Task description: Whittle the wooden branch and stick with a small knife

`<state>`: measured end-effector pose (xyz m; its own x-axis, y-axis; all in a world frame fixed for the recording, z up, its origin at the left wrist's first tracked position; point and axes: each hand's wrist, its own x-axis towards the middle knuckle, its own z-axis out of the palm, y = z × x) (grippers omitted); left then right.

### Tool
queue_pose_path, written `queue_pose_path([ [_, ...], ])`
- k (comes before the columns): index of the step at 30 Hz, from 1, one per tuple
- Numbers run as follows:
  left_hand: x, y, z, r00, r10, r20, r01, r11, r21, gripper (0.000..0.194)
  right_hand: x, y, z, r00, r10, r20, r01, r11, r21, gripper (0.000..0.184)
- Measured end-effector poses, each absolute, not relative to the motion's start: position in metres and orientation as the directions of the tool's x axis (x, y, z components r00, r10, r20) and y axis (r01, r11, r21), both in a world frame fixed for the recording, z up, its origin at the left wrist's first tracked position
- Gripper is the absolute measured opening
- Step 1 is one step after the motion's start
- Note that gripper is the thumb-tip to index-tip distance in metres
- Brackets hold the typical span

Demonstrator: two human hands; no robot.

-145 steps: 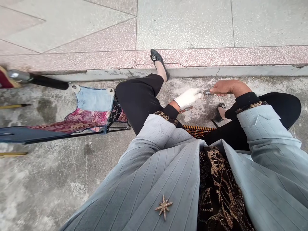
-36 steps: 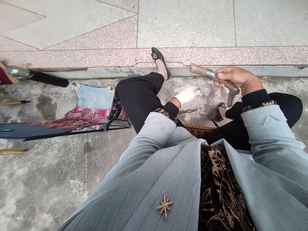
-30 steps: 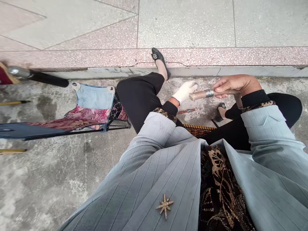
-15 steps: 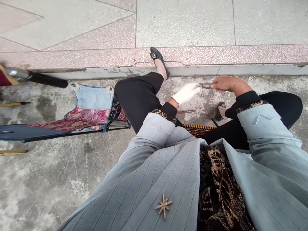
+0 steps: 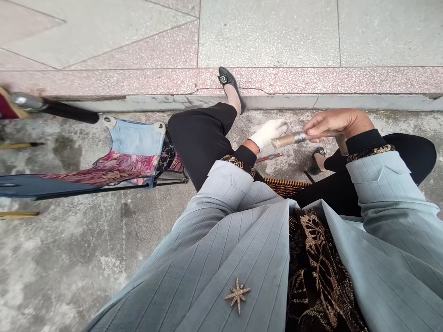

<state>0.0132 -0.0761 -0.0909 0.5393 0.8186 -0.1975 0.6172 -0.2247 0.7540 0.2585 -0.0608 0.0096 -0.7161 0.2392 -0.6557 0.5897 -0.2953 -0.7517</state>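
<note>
My right hand point(image 5: 327, 125) is closed around a bent brown stick point(image 5: 285, 139) that has a band of silvery wire point(image 5: 299, 137) near its front part. The stick's blunt end points left, and its far part bends down beside my right cuff. Just behind that end is my left hand point(image 5: 272, 133), in a white knitted glove, with its fingers curled. What the glove holds, if anything, is hidden; I cannot tell if it touches the stick. On the ground below lies a thin reddish stick point(image 5: 269, 157), also with a wire band, partly covered by my left sleeve.
A folding seat with patched cloth point(image 5: 134, 138) stands left of my knee. Beyond it are a black bar with a metal end point(image 5: 65, 109) and yellow sticks point(image 5: 20, 145). A woven orange-and-black edge point(image 5: 285, 186) shows between my legs. A low step point(image 5: 277, 100) runs ahead.
The bent stick was raised 1.2 s ago and came down to the glove. Half a second ago its end was hidden at the glove; now my right hand has shifted right and the end shows.
</note>
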Motion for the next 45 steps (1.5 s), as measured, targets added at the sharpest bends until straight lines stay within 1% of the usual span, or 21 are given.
queue_pose_path([
  [2, 0.012, -0.076, -0.085, 0.529, 0.826, -0.195, 0.654, -0.251, 0.713, 0.029, 0.254, -0.062, 0.004, -0.612, 0.214, -0.762, 0.722, -0.243, -0.648, 0.05],
  [4, 0.012, -0.078, -0.079, 0.521, 0.828, -0.206, 0.694, -0.271, 0.667, 0.032, 0.251, -0.062, -0.004, -0.487, 0.258, -0.834, 0.824, -0.183, -0.537, 0.048],
  [7, 0.012, -0.081, -0.073, 0.533, 0.816, -0.225, 0.705, -0.282, 0.65, 0.034, 0.249, -0.06, -0.014, -0.375, 0.35, -0.858, 0.894, -0.107, -0.434, 0.049],
  [10, 0.013, -0.085, -0.072, 0.57, 0.792, -0.219, 0.642, -0.263, 0.72, 0.034, 0.248, -0.057, -0.016, -0.277, 0.507, -0.816, 0.928, -0.077, -0.363, 0.048],
  [13, 0.015, -0.089, -0.075, 0.632, 0.742, -0.223, 0.546, -0.222, 0.808, 0.032, 0.247, -0.054, -0.015, -0.186, 0.624, -0.759, 0.944, -0.102, -0.315, 0.045],
  [14, 0.016, -0.089, -0.077, 0.646, 0.731, -0.22, 0.524, -0.215, 0.824, 0.031, 0.247, -0.053, -0.015, -0.178, 0.648, -0.741, 0.94, -0.112, -0.323, 0.044],
  [16, 0.018, -0.09, -0.081, 0.662, 0.72, -0.209, 0.504, -0.221, 0.835, 0.03, 0.248, -0.053, -0.016, -0.2, 0.68, -0.705, 0.916, -0.127, -0.382, 0.042],
  [19, 0.021, -0.091, -0.087, 0.677, 0.71, -0.196, 0.514, -0.266, 0.816, 0.028, 0.25, -0.053, -0.018, -0.256, 0.702, -0.664, 0.822, -0.204, -0.532, 0.039],
  [22, 0.023, -0.093, -0.091, 0.681, 0.7, -0.217, 0.563, -0.309, 0.767, 0.029, 0.253, -0.055, -0.018, -0.309, 0.717, -0.625, 0.615, -0.351, -0.706, 0.034],
  [24, 0.025, -0.095, -0.094, 0.679, 0.691, -0.246, 0.604, -0.337, 0.722, 0.031, 0.256, -0.056, -0.015, -0.373, 0.723, -0.582, 0.452, -0.406, -0.794, 0.033],
  [26, 0.026, -0.096, -0.095, 0.674, 0.691, -0.262, 0.631, -0.354, 0.691, 0.031, 0.259, -0.058, -0.007, -0.478, 0.7, -0.53, 0.339, -0.409, -0.847, 0.037],
  [28, 0.026, -0.094, -0.096, 0.651, 0.71, -0.27, 0.648, -0.334, 0.685, 0.029, 0.261, -0.061, 0.003, -0.628, 0.598, -0.498, 0.32, -0.385, -0.866, 0.046],
  [30, 0.025, -0.089, -0.095, 0.6, 0.75, -0.278, 0.668, -0.278, 0.69, 0.027, 0.261, -0.063, 0.013, -0.753, 0.422, -0.505, 0.378, -0.351, -0.857, 0.055],
  [31, 0.024, -0.086, -0.094, 0.573, 0.77, -0.28, 0.677, -0.252, 0.691, 0.027, 0.26, -0.063, 0.016, -0.785, 0.329, -0.525, 0.426, -0.33, -0.842, 0.059],
  [33, 0.019, -0.081, -0.089, 0.519, 0.814, -0.26, 0.691, -0.221, 0.688, 0.028, 0.258, -0.064, 0.018, -0.78, 0.195, -0.595, 0.54, -0.271, -0.797, 0.063],
  [35, 0.013, -0.077, -0.082, 0.469, 0.859, -0.205, 0.7, -0.22, 0.68, 0.03, 0.255, -0.064, 0.012, -0.702, 0.16, -0.694, 0.672, -0.172, -0.72, 0.064],
  [38, 0.008, -0.077, -0.072, 0.426, 0.892, -0.147, 0.716, -0.233, 0.658, 0.034, 0.253, -0.061, -0.004, -0.545, 0.227, -0.807, 0.827, -0.013, -0.562, 0.063],
  [41, 0.009, -0.083, -0.063, 0.446, 0.88, -0.16, 0.726, -0.251, 0.64, 0.035, 0.251, -0.057, -0.017, -0.394, 0.37, -0.841, 0.913, 0.051, -0.405, 0.057],
  [43, 0.012, -0.088, -0.059, 0.496, 0.851, -0.173, 0.718, -0.289, 0.633, 0.035, 0.249, -0.054, -0.021, -0.258, 0.562, -0.786, 0.952, 0.009, -0.307, 0.049],
  [44, 0.013, -0.09, -0.057, 0.53, 0.83, -0.175, 0.707, -0.317, 0.633, 0.034, 0.248, -0.053, -0.021, -0.196, 0.664, -0.722, 0.953, -0.045, -0.299, 0.044],
  [45, 0.014, -0.092, -0.055, 0.564, 0.807, -0.176, 0.691, -0.345, 0.635, 0.034, 0.247, -0.052, -0.02, -0.149, 0.747, -0.648, 0.933, -0.111, -0.343, 0.041],
])
